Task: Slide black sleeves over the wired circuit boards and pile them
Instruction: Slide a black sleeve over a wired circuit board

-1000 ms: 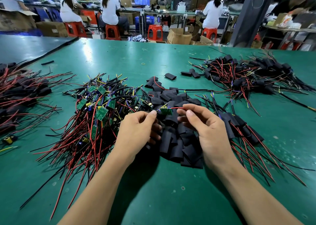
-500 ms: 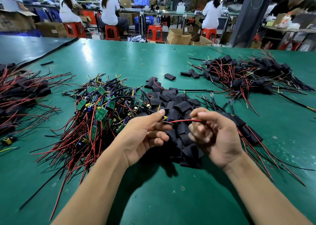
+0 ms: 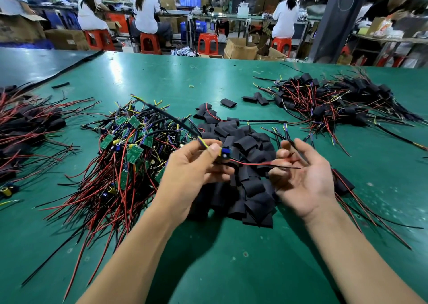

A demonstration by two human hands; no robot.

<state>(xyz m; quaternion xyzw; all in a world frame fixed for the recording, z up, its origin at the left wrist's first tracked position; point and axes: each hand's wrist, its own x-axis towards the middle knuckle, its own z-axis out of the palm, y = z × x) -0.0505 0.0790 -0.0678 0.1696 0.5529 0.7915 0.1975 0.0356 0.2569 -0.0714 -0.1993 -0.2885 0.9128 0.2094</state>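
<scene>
I see left hand [image 3: 196, 171] pinching wired board [image 3: 224, 152]; red wire [image 3: 250, 163] crosses right hand [image 3: 303, 178], palm up, loosely open, seemingly not gripping; black sleeves [image 3: 252, 195] beneath both.

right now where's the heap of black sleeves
Head view, table centre: the black sleeves lie heaped beneath the left hand and right hand, right of the bare wired boards.

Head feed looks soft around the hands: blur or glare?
Head view: motion blur smears the right hand and the red wire beside it; the left hand, pinching the wired circuit board, is a little sharper; glare whitens a patch of green table far behind, away from the work.
</scene>
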